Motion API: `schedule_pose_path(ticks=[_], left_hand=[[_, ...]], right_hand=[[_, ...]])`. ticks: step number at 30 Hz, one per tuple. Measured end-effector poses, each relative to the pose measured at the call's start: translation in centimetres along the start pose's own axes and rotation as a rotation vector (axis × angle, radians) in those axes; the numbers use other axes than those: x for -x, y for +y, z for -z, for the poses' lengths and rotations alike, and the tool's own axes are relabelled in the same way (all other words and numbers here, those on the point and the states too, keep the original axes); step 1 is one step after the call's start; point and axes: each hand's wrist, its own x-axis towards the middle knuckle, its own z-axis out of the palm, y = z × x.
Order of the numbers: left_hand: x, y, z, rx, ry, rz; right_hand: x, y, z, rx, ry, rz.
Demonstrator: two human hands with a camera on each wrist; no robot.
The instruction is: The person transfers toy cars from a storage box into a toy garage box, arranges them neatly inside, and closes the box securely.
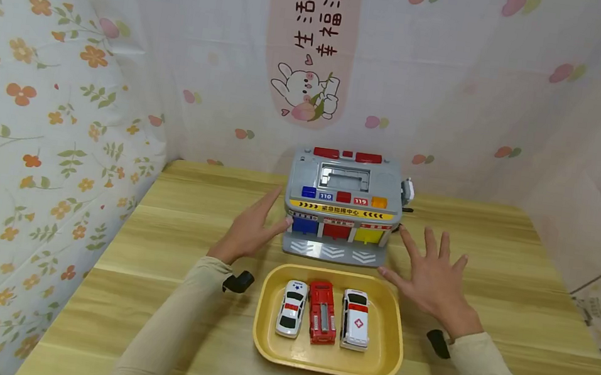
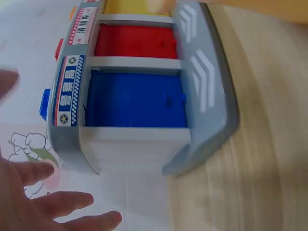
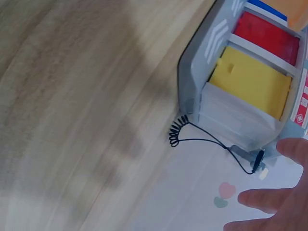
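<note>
A grey toy rescue station (image 1: 305, 169) stands at the back of the table, with blue (image 2: 137, 100), red (image 2: 137, 41) and yellow (image 3: 252, 82) garage doors, all closed. My left hand (image 1: 249, 231) is beside its left front corner, fingers spread and thumb near the blue door in the head view. Off the right side, my right hand (image 1: 430, 277) hovers with fingers spread, holding nothing. Between my forearms, a yellow tray (image 1: 324, 370) holds a white police car (image 1: 292, 308), a red fire truck (image 1: 321, 312) and a white ambulance (image 1: 355, 328), side by side.
A black coiled cord (image 3: 178, 132) hangs at the station's right side, by a small grey-and-white handset (image 1: 408, 191). Patterned cloth (image 1: 224, 76) rises behind the wooden table (image 1: 149, 294), and floral cloth (image 1: 11, 175) covers the left side.
</note>
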Motion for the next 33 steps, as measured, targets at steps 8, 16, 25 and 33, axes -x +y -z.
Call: schedule_pose_path(ticks=[8, 16, 25, 33], left_hand=[[-1.7, 0.5, -0.2, 0.192, 0.036, -0.024], [-2.9, 0.2, -0.7, 0.265, 0.018, -0.039], [-3.9, 0.3, -0.6, 0.329, -0.038, -0.007], [-4.2, 0.2, -0.7, 0.283, -0.017, -0.013]], right_hand=[[-0.2, -0.1, 0.3, -0.014, 0.004, 0.012], [-0.2, -0.4, 0.4, -0.015, 0.023, 0.017], [0.0, -0.1, 0.5, -0.079, 0.026, 0.014], [-0.7, 0.1, 0.9, -0.144, 0.074, 0.069]])
